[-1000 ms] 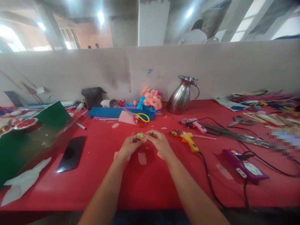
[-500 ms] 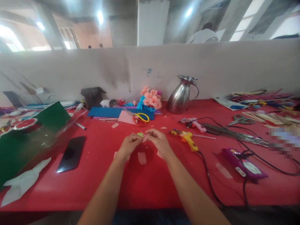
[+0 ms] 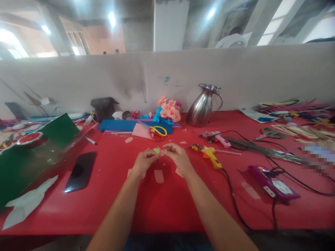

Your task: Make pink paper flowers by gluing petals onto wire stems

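Note:
My left hand [image 3: 142, 162] and my right hand [image 3: 178, 157] meet above the red table [image 3: 162, 205], fingertips pinched together on a small pink piece [image 3: 161, 152] beside a little green disc [image 3: 156, 150]. Whether the disc lies on the table or is part of what the fingers grip is unclear. Both hands are closed in a pinch. Pale pink paper cut-outs [image 3: 158, 176] lie on the table just below the hands.
A yellow glue gun [image 3: 209, 155] with a black cord lies right of my hands, a pink one [image 3: 218, 138] behind it. Scissors [image 3: 157, 131] on blue and pink sheets, paper flowers [image 3: 169, 111], a steel jug [image 3: 202, 106], a phone [image 3: 80, 171], green card [image 3: 28, 153], a purple power strip [image 3: 273, 183].
My hands have barely moved; the fingertips stay pinched together. A person behind the partition has shifted to the right.

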Motion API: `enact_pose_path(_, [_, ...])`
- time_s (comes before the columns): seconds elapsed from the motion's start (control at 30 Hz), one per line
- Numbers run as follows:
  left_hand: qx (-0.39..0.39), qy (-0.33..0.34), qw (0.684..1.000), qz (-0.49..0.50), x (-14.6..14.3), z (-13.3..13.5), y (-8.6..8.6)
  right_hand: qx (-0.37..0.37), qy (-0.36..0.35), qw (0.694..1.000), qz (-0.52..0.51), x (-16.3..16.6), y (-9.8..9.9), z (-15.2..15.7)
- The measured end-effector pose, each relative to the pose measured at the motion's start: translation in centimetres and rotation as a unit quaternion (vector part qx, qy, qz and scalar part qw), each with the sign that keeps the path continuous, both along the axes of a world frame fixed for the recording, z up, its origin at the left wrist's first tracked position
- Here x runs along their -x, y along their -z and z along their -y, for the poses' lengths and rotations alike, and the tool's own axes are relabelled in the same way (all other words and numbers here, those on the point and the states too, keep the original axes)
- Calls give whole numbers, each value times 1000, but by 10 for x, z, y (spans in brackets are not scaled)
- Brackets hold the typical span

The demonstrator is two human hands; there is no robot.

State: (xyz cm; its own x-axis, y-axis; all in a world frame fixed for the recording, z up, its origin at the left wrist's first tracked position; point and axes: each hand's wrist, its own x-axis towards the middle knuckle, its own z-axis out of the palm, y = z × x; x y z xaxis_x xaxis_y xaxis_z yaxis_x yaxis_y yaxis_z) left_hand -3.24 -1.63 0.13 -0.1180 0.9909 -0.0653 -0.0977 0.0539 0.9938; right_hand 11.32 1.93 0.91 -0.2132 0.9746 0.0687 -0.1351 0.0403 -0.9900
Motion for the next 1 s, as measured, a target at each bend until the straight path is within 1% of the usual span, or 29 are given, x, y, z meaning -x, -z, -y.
enact_pose_path(0.23, [9,-16,1000,22,0,-1,3,-23,24,999,2,-5,-2,-1])
enact_pose_path(0.37, [5,-4,1000,29,-1,2,1,-34,-21,998,57,-3,4,-2])
enact_pose_path(0.43, [12,-4,999,31,-1,2,-1,-45,-28,995,89,-2,7,-3])
enact_pose_path(0.5, [26,-6,999,37,-1,2,-3,-51,-6,995,91,-2,8,-5])
enact_pose_path(0.6, [47,-8,998,49,0,2,-4,-43,48,996,56,-3,6,-6])
enact_pose_path(0.63, [52,-10,997,54,-1,2,-4,-37,55,997,47,-3,5,-6])
enact_pose_path(0.7, [60,-14,996,62,-1,2,-5,-36,37,998,44,-2,4,-5])
enact_pose_path(0.77, [65,-13,996,67,-2,3,-6,-52,3,997,61,-1,5,-4])
enact_pose_path(0.83, [65,-8,995,70,-3,4,-7,-72,-8,994,76,-1,7,-4])
enact_pose_path(0.93, [61,-7,994,89,-3,4,-8,-67,30,996,58,-2,11,-6])
enact_pose_path(1.0, [51,-23,990,132,-3,3,-7,-48,57,997,38,-3,12,-7])
